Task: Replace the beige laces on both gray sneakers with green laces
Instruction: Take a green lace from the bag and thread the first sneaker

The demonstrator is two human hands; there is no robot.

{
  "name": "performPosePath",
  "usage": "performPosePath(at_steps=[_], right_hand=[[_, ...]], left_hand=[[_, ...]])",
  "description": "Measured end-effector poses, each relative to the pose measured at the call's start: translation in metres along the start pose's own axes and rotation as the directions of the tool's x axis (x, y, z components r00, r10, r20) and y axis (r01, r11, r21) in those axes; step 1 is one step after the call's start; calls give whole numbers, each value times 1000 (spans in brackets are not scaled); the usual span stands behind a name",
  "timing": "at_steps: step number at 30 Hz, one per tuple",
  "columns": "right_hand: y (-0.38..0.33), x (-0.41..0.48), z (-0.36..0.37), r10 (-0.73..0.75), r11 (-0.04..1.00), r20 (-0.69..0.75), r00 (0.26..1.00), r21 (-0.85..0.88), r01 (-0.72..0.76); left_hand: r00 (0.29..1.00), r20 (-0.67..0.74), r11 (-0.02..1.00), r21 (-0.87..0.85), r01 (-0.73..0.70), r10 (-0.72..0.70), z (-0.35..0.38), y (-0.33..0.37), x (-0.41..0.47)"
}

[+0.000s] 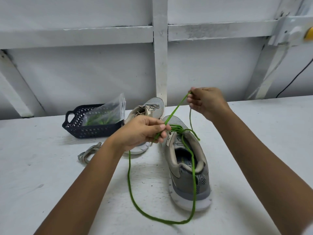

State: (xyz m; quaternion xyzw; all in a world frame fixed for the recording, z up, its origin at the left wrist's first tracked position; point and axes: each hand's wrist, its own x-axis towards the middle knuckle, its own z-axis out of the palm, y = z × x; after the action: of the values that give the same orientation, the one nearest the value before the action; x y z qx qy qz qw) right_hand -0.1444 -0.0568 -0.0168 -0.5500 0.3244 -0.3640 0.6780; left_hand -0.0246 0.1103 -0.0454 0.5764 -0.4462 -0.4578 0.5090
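A gray sneaker (pixel 188 168) stands in front of me, heel toward me, with a green lace (pixel 129 180) threaded across its eyelets. My left hand (pixel 144 131) pinches that lace just left of the tongue. My right hand (pixel 205 100) is raised above the toe and grips the lace's upper end, so a taut stretch runs between the hands. A long loop of the lace trails over the table and back along the shoe's opening. The second gray sneaker (pixel 149 107) lies behind my left hand, partly hidden, with beige laces. A removed beige lace (pixel 89 152) lies bunched at the left.
A dark perforated basket (pixel 81 128) sits at the back left, holding a clear bag (pixel 108 112) with green laces. The white table (pixel 42 167) ends at a white panelled wall. A black cable (pixel 294 78) hangs at the far right.
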Motion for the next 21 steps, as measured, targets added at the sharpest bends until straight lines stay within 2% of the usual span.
performPosePath(at_steps=[2,4,5,7,9,10,13,16,18,21], right_hand=[[1,7,-4,-15,997,-56,998,78,19],[5,9,-5,-14,997,-60,998,81,19],[7,8,-5,-7,1000,-46,999,20,8],[10,0,-4,15,960,16,1000,-280,-10],[12,-8,-1,41,770,111,993,-637,40],[14,-13,2,52,659,166,985,-747,91],[21,-28,12,87,429,249,965,-883,189],[28,-32,16,141,316,269,953,-924,214],[34,-30,14,167,314,268,949,-927,206],[47,-25,6,193,486,227,955,-868,108]], left_hand=[[1000,12,1000,-8,20,-20,-4,-1,-5],[999,5,999,-8,37,-37,-8,-1,-8],[999,-3,999,-26,45,-45,-9,-1,-9],[997,-44,990,-129,57,-63,-9,-1,-10],[989,-130,969,-244,42,-76,-7,-2,-8],[981,-181,962,-273,25,-77,-7,-3,-7],[954,-288,963,-271,-2,-79,-4,-9,0],[927,-364,970,-245,-1,-91,2,-17,6],[912,-401,966,-256,-25,-83,6,-22,10],[899,-433,962,-264,-66,-57,10,-27,16]])
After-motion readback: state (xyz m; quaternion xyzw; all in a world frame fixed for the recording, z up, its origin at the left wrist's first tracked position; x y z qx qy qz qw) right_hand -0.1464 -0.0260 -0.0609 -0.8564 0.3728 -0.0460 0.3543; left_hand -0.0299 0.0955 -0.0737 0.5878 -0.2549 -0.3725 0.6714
